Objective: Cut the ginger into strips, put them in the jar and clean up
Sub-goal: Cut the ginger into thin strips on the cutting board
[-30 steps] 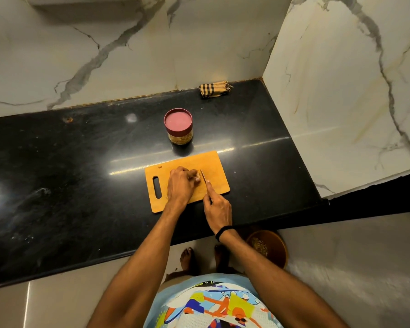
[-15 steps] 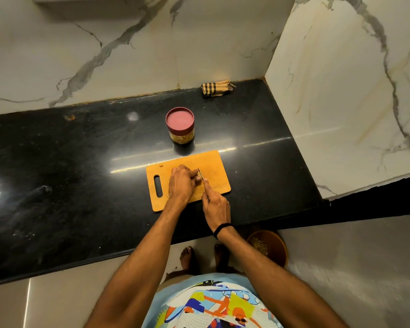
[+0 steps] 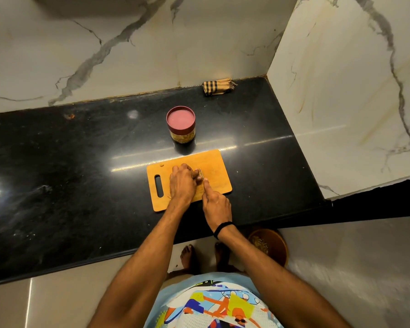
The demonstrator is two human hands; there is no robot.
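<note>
An orange cutting board (image 3: pixel 214 166) with a handle slot lies on the black counter. My left hand (image 3: pixel 182 184) presses down on the ginger at the board's middle; the ginger is almost wholly hidden under my fingers. My right hand (image 3: pixel 216 202) grips a knife (image 3: pixel 201 174), index finger along its spine, the blade standing right against my left fingertips. Behind the board stands a jar (image 3: pixel 181 124) with a red lid on it.
A folded striped cloth (image 3: pixel 216 86) lies at the back by the wall corner. Marble walls bound the black counter (image 3: pixel 69 174) at the back and right. A brown bin (image 3: pixel 269 245) sits on the floor below the counter edge, beside my bare feet.
The knife and my right hand have shifted slightly forward and back against the ginger. My left hand stays pressed in place on the board.
</note>
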